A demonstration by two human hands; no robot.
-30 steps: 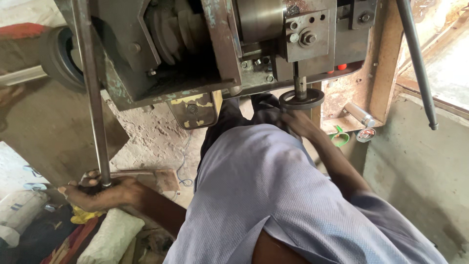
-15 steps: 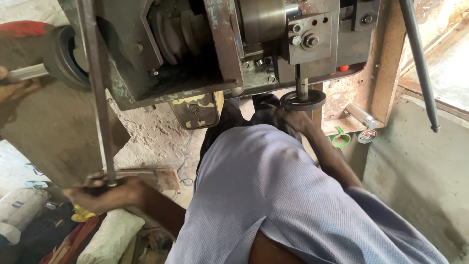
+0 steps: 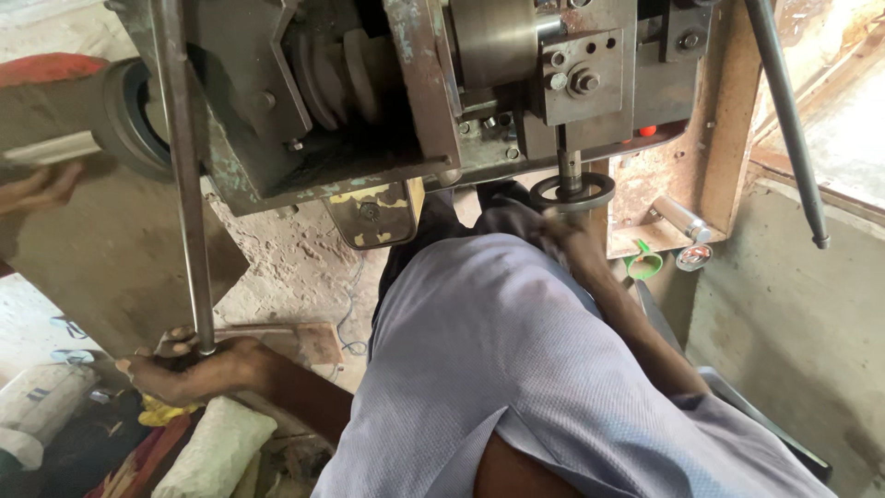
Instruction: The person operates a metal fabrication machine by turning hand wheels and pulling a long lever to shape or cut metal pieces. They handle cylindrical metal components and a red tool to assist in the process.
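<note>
One long steel lever rod (image 3: 184, 175), upright at the left of the machine (image 3: 387, 101), its lower end gripped in the left hand (image 3: 189, 369), fingers wrapped round it. One dark metal ring (image 3: 572, 192), seated under the vertical spindle (image 3: 564, 159) at the machine's lower right; right hand (image 3: 573, 242) just below it, blurred, so whether it grips the ring cannot be told. Pale blue trouser leg (image 3: 498, 350) between both hands. White sack (image 3: 217, 447) below the left hand. Second rod (image 3: 788, 120) at far right.
</note>
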